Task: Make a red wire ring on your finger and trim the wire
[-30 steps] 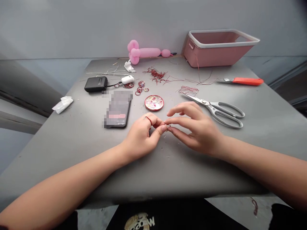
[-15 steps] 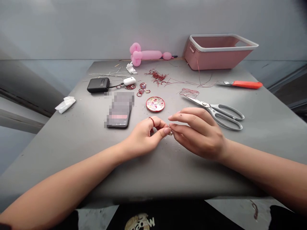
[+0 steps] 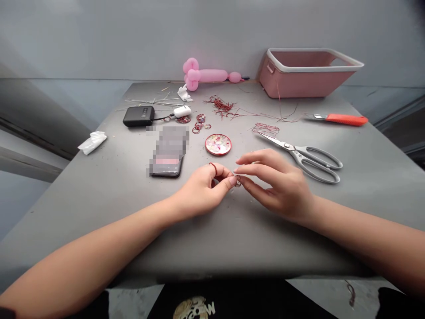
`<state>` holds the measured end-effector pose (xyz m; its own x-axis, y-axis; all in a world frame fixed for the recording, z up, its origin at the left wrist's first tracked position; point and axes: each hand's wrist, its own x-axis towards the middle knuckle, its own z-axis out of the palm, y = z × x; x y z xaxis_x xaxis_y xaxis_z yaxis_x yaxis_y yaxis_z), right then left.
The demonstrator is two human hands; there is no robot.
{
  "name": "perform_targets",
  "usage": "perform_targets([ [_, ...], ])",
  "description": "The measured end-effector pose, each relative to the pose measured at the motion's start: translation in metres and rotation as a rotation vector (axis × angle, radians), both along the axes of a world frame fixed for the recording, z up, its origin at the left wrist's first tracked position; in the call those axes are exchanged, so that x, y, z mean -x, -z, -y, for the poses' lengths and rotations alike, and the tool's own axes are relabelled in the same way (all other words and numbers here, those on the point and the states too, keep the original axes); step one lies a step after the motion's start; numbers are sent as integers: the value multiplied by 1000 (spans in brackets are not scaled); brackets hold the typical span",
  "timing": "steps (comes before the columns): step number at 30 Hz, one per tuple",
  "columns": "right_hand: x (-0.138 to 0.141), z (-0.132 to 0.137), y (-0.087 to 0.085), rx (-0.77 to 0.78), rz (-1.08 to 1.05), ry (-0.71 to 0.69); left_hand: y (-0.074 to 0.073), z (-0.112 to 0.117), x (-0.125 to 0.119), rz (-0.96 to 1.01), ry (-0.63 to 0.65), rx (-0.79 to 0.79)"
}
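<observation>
Over the table, near its front, my left hand (image 3: 206,188) pinches a small dark red cord ring (image 3: 237,180) between thumb and index finger. A second red cord band (image 3: 213,168) circles a finger of that hand. My right hand (image 3: 277,184) meets the ring from the right, a fingertip at its edge and the other fingers stretched above; its thumb is hard to make out. Just beyond my hands lies a round red-rimmed dish (image 3: 218,145) of pale and coloured bits. Several finished-looking cord rings (image 3: 198,124) rest behind it.
Grey scissors (image 3: 299,157) lie right of my hands, beside red thread (image 3: 265,128) and an orange-handled cutter (image 3: 345,119). Left are a phone (image 3: 168,153), a black power bank (image 3: 138,116) and a white earbud case (image 3: 182,111). A pink basket (image 3: 299,84) and balloon (image 3: 212,75) stand behind.
My right hand's fingers have spread and shifted slightly, showing more of the ring at my left fingertips. The whole view has moved a little; the left grip stays the same.
</observation>
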<state>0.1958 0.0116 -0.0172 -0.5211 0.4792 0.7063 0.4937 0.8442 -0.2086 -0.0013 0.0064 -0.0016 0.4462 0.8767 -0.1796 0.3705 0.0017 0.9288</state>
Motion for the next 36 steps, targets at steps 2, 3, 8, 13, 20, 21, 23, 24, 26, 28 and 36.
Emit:
perform_targets([
  [2, -4, -2, 1, -145, 79, -23, 1, 1, 0, -24, -1, -6],
  [3, -6, -2, 1, -199, 110, -38, 1, 1, 0, -33, 7, -14],
  [8, -5, -3, -2, -229, 80, -43, 0, 1, 0, -46, 24, -76],
  [13, 1, 3, -9, 257, -139, 18, 2, 4, -1, -61, 17, -186],
  [20, 0, -1, -8, 778, -205, -10, 6, 4, -1, -14, -31, -301],
  [21, 0, -1, -8, 784, -204, -18, 6, 4, 0, -4, -30, -303],
  [23, -1, -1, -9, 838, -218, -22, 6, 3, 0, 0, -22, -319],
  [24, -1, -1, -9, 898, -237, -19, 7, 3, 1, -4, -16, -338],
  [26, -1, -1, -10, 1075, -307, -41, 8, 3, 1, -19, 2, -406],
  [28, 0, -2, -10, 1288, -426, -106, 8, 5, 1, -23, 26, -492],
  [36, 2, 2, -10, 1351, -573, -97, 8, 7, -1, 3, -43, -576],
])
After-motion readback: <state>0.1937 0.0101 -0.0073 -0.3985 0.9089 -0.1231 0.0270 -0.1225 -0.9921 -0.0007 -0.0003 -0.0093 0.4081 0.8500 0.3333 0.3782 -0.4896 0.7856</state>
